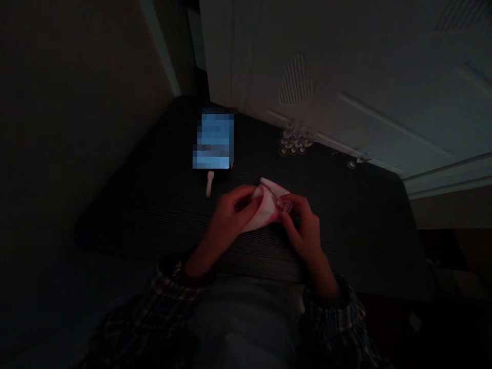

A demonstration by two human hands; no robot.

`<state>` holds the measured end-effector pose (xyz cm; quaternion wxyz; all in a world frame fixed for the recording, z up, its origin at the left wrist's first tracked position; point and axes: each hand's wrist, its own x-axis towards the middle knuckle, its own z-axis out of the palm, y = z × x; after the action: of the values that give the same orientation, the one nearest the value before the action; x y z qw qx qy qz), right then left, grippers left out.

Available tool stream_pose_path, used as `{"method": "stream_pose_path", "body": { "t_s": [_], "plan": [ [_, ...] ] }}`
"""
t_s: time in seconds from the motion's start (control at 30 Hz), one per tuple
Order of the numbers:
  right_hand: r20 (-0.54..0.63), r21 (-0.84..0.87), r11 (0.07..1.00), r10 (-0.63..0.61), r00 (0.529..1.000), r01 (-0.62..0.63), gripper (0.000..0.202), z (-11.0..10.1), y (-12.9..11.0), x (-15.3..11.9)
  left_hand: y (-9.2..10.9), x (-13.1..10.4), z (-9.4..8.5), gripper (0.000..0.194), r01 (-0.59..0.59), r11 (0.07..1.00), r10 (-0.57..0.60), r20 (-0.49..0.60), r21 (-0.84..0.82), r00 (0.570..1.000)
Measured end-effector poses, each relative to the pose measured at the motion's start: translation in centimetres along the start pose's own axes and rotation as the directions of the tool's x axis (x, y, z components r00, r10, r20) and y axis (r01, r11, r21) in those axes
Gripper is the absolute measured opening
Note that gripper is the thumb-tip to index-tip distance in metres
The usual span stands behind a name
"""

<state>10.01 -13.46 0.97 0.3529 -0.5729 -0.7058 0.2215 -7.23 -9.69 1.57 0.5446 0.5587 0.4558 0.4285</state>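
My left hand [236, 212] is closed on a small white-and-pink pouch [265, 210], thumb in front and fingers behind, which looks soft and folded. At the pouch's right side, my right hand [305, 223] pinches a small clear round piece [285, 205] that resembles a suction cup. This piece touches or sits just at the pouch's edge; which of the two I cannot tell. Both hands are held over the dark table [161, 220]. Dim light blurs the fine detail.
A lit phone or tablet [214, 141] lies at the back left, a white cable plug [209, 183] below it. Similar clear pieces [295, 141] are heaped by the white panel [249, 61], which bears a striped heart [296, 82]. Another clear piece [351, 164] lies farther right.
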Motion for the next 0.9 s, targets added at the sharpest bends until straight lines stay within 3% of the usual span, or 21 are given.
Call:
{"method": "stream_pose_path", "body": {
  "t_s": [0.13,0.3,0.5,0.7,0.9],
  "plan": [
    [-0.066,0.073,0.997,0.037,0.997,-0.032,0.042,0.2,-0.3,-0.1,0.4,0.0,0.1,0.017,0.034,0.999,-0.034,-0.004,0.03,0.999],
    [-0.115,0.078,0.997,0.022,0.993,-0.013,0.044,0.0,-0.4,-0.2,0.3,-0.2,0.3,0.01,0.012,0.995,-0.011,-0.016,0.094,1.0],
    [-0.104,0.017,0.999,-0.038,0.994,0.04,0.04,-0.4,-0.5,-0.3,0.4,-0.2,0.2,0.019,0.054,0.998,-0.054,-0.018,0.038,0.998],
    [-0.123,0.069,0.996,-0.053,0.991,0.062,0.045,-0.2,-0.5,-0.5,0.2,-0.1,0.1,0.022,-0.026,0.996,0.029,-0.039,0.082,0.999],
    [-0.104,0.04,0.997,-0.065,0.992,0.07,0.036,0.0,-0.1,-0.5,-0.8,0.4,0.3,0.025,-0.107,0.994,0.108,-0.031,0.03,0.994]
  ]
}}
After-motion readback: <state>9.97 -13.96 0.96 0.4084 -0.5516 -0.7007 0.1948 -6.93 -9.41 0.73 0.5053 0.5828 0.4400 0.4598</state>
